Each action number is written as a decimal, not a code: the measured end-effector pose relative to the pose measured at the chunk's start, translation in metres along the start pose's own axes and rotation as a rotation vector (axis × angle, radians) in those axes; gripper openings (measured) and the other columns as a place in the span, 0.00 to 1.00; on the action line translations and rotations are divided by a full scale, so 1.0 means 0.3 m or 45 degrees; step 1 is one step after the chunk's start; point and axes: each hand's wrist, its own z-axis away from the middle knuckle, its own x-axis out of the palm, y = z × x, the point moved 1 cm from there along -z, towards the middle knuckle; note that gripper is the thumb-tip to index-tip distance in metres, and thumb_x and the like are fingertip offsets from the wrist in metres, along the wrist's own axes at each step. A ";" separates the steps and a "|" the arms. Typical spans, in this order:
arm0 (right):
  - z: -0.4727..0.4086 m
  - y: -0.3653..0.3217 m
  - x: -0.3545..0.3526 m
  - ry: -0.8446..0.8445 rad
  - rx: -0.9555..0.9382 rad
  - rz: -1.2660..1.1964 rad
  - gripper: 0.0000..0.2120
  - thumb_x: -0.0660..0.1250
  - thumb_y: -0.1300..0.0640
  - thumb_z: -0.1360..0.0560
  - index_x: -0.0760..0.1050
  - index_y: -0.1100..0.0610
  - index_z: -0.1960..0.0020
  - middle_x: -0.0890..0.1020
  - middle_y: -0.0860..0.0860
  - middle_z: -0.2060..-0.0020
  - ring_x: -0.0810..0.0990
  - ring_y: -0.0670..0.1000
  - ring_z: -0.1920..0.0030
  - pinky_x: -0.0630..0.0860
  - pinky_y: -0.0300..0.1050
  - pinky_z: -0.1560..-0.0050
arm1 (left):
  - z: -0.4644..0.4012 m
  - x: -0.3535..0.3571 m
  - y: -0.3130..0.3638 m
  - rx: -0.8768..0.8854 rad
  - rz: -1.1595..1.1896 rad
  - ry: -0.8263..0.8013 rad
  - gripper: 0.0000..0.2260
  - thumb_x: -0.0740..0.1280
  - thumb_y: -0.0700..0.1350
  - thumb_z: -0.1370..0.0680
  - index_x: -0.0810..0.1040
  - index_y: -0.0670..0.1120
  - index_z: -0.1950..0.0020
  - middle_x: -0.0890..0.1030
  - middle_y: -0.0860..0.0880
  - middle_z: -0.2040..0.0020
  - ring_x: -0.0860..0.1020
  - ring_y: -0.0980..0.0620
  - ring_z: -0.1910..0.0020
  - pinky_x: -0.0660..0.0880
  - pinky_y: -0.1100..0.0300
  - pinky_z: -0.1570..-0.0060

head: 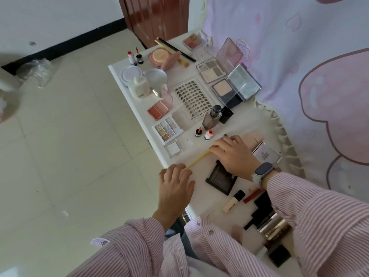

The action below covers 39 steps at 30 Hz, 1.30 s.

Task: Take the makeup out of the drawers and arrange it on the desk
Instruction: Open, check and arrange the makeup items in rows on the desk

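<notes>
A thin yellow pencil [197,158] lies slantwise on the white desk [127,90] near its front edge. My right hand [233,154] pinches the pencil's upper end with its fingertips. My left hand [175,180] rests at the pencil's lower end, fingers curled, and touches it there. Makeup covers the desk: a glitter palette [167,128], a blush duo [158,111], a lash tray [194,98], a dark foundation bottle [211,116], two small red-tipped bottles [203,132] and a black compact [221,177] under my right wrist. The drawers are out of sight.
Open palettes [213,70] and a powder compact [221,87] stand by the pink curtain [299,56] on the right. Jars [139,86] and round compacts [157,55] fill the far end. Lipsticks and tubes [259,212] lie near my right sleeve. Tiled floor [60,136] is to the left.
</notes>
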 end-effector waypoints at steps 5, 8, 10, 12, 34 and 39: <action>0.096 0.149 -0.032 -0.211 0.212 -0.059 0.26 0.66 0.61 0.37 0.71 0.56 0.39 0.77 0.56 0.43 0.77 0.59 0.44 0.67 0.58 0.41 | -0.006 0.017 0.009 0.104 -0.118 -0.223 0.16 0.60 0.51 0.26 0.76 0.47 0.43 0.77 0.46 0.38 0.73 0.43 0.39 0.71 0.44 0.43; 0.102 0.195 -0.063 -0.669 0.363 -0.117 0.30 0.54 0.56 0.26 0.50 0.51 0.26 0.57 0.52 0.26 0.56 0.53 0.27 0.51 0.61 0.29 | -0.006 0.012 0.014 0.043 -0.128 -0.277 0.17 0.59 0.51 0.27 0.78 0.47 0.43 0.77 0.46 0.39 0.74 0.43 0.39 0.70 0.43 0.43; 0.084 0.198 -0.069 -0.769 0.349 -0.121 0.29 0.54 0.57 0.25 0.49 0.49 0.26 0.56 0.50 0.27 0.54 0.52 0.27 0.49 0.57 0.29 | -0.008 0.007 0.019 0.012 -0.118 -0.289 0.17 0.59 0.51 0.27 0.78 0.47 0.43 0.77 0.46 0.39 0.74 0.43 0.39 0.70 0.42 0.42; 0.065 0.188 -0.071 -0.697 0.302 -0.113 0.28 0.57 0.58 0.25 0.54 0.48 0.28 0.62 0.51 0.31 0.61 0.54 0.31 0.54 0.55 0.31 | -0.014 0.004 0.024 -0.002 -0.120 -0.299 0.16 0.60 0.51 0.27 0.78 0.47 0.43 0.77 0.47 0.39 0.75 0.43 0.39 0.70 0.42 0.42; 0.093 -0.138 -0.313 0.335 1.676 -2.332 0.12 0.61 0.64 0.24 0.71 0.64 0.42 0.79 0.59 0.51 0.79 0.57 0.49 0.78 0.44 0.58 | -0.106 -0.139 0.175 -0.092 0.910 -0.117 0.24 0.60 0.61 0.25 0.62 0.51 0.35 0.70 0.50 0.42 0.69 0.62 0.57 0.75 0.66 0.56; 0.102 -0.175 -0.322 0.287 1.720 -2.430 0.08 0.62 0.61 0.24 0.73 0.62 0.46 0.79 0.56 0.57 0.79 0.53 0.56 0.75 0.42 0.60 | -0.105 -0.152 0.159 0.024 0.671 0.027 0.19 0.53 0.57 0.20 0.67 0.44 0.40 0.79 0.42 0.52 0.77 0.51 0.64 0.75 0.63 0.67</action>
